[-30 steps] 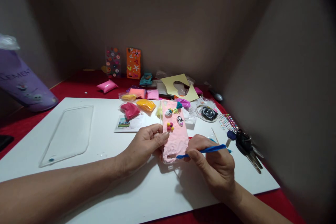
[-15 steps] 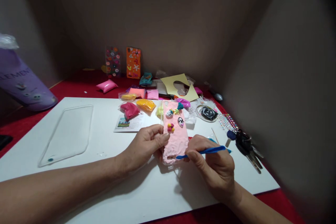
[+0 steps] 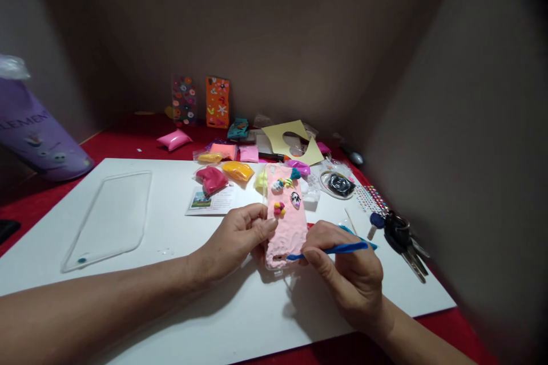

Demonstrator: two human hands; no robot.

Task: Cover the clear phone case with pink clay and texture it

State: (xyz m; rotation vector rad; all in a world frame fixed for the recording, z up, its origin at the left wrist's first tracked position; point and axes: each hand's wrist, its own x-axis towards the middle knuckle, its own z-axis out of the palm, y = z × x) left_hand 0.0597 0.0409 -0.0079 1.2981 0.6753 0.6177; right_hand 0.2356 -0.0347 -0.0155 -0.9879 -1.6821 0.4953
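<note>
Between both hands is a clear phone case (image 3: 287,234) coated in pale pink clay, tilted up above the white board (image 3: 188,319). My left hand (image 3: 244,234) grips its left edge, thumb on the pink surface. Small clay figures sit on its upper part: a red and yellow flower (image 3: 279,209), a black and white face (image 3: 295,199) and a teal piece (image 3: 295,173). My right hand (image 3: 342,274) pinches a blue modelling tool (image 3: 338,248), whose tip touches the clay beside a slot at the case's lower end.
A second clear case (image 3: 109,219) lies on the board at left. Several bagged clays, among them a red bag (image 3: 212,180) and an orange bag (image 3: 238,171), lie behind my hands. At right are keys (image 3: 406,245) and stick-on gems (image 3: 372,199). An orange decorated case (image 3: 218,102) leans on the back wall.
The pink case has tilted slightly in my left hand, and its figures sit a touch lower and to the right. The tool's tip has shifted marginally down along the slot.
</note>
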